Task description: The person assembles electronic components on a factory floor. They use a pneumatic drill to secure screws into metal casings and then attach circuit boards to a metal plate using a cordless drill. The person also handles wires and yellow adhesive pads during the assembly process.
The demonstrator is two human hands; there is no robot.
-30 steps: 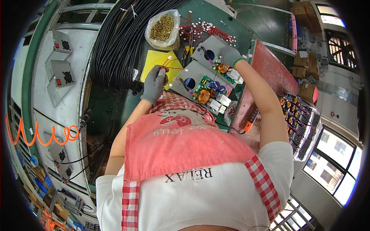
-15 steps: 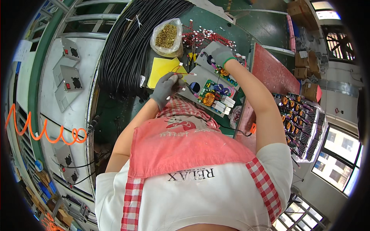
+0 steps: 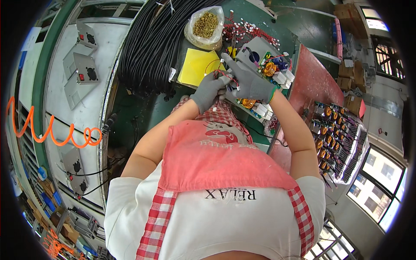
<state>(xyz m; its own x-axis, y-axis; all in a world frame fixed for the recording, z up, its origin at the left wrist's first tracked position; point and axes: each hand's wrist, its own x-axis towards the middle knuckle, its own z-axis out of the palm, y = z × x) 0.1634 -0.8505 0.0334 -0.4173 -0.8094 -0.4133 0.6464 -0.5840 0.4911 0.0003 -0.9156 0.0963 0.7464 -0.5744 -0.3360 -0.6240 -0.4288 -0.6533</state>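
My left hand (image 3: 209, 90), in a grey glove, is closed on a thin red wire lead (image 3: 213, 66) with small white connectors. Close against it is my right hand (image 3: 251, 83), also gloved in grey, its index finger stretched out past the lead and its other fingers partly hidden. Both hands are above the near edge of the work surface, beside a yellow sheet (image 3: 196, 66). Next to the right hand lie grey metal plates carrying circuit boards: one board (image 3: 273, 68) beyond it and another board (image 3: 259, 108) below it, partly covered by the hand.
Behind the hands stand a clear bag of small brass-coloured parts (image 3: 205, 27) and a pile of red wire leads (image 3: 249, 31). Yellow-handled pliers (image 3: 232, 51) lie nearby. Black cables (image 3: 149, 52) fill the left. Several boards (image 3: 331, 134) are stacked at right, past a red panel (image 3: 314, 86).
My right hand has come back from the far metal plate to my left hand and the wire lead. The whole view has shifted slightly.
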